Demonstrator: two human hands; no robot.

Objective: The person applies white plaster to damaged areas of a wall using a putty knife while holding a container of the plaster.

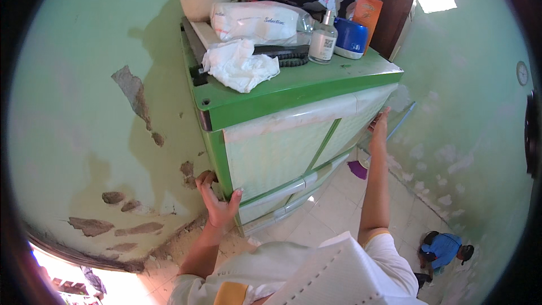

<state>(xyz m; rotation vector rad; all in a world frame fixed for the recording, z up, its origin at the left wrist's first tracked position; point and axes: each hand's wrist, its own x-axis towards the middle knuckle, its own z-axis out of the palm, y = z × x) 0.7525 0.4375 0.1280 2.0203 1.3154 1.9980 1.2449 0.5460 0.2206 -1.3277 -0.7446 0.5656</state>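
Note:
A green plastic drawer cabinet (274, 149) with pale, whitish drawer fronts stands in front of me, close to the left wall. My left hand (219, 202) grips its left edge low down, the thumb against the front and the fingers bent round the side. On the far right side, my right hand (380, 122) holds the edge near the top drawer; its fingertips are partly hidden. Along the top lie a crumpled white cloth (240, 66), a clear plastic pack (254, 22), a spray bottle (323, 39), a blue jar (350, 38) and an orange box (367, 20).
Chipped plaster (132, 93) marks the green wall on the left. A purple-headed broom (358, 170) with a blue handle leans behind the cabinet's right side. A person in blue (443, 249) crouches at the lower right on the tiled floor (333, 203). A clock (522, 73) hangs on the right wall.

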